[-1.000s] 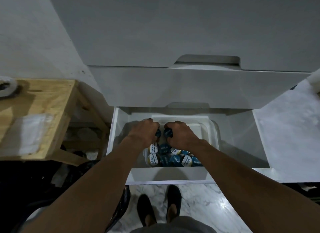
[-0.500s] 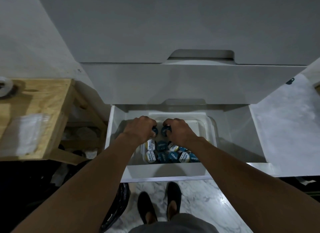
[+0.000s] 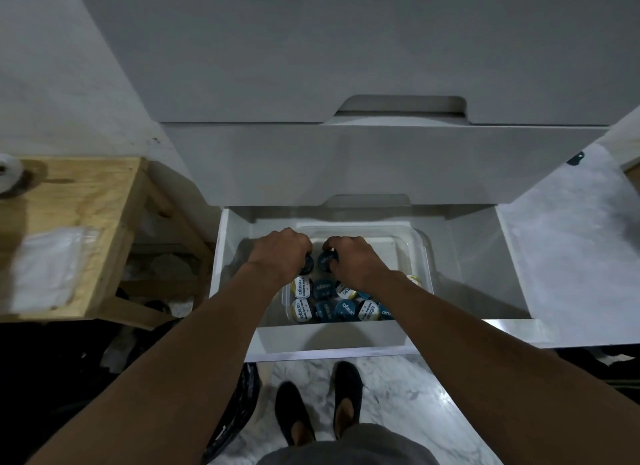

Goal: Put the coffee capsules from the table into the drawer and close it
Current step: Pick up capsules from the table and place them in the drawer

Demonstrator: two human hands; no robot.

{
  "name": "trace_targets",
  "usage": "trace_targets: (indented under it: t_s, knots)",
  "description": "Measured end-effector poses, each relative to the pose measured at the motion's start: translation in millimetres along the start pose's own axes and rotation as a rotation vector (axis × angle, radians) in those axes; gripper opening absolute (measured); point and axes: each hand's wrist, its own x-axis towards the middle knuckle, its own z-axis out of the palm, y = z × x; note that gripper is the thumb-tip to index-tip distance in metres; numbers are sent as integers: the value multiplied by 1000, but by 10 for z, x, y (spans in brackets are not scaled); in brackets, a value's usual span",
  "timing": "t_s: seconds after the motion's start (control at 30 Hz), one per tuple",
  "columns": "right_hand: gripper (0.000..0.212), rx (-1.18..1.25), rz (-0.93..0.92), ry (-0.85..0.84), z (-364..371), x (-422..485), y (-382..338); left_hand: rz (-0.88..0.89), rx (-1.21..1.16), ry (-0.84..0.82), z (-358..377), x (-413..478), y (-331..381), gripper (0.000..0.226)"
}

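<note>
The bottom white drawer is pulled open. Inside it stands a clear plastic container with several blue and white-gold coffee capsules packed at its near end. My left hand reaches into the container with fingers curled round a dark blue capsule. My right hand is beside it, gripping another dark blue capsule. Both capsules hang just above the filled rows. The container's far end holds no capsules.
A wooden table stands at the left with a clear plastic bag and a white roll on it. Closed white drawers rise above the open one. Marble floor and my feet lie below the drawer front.
Both hands have stayed over the container holding their capsules, sinking only slightly. The view has shifted a little.
</note>
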Motion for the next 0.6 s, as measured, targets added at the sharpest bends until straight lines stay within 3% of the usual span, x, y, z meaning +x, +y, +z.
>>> trace_targets:
  t_s: [0.6]
  knots:
    - [46, -26, -37, -57, 57, 29, -22, -31, 19, -19, -5, -20, 71, 25]
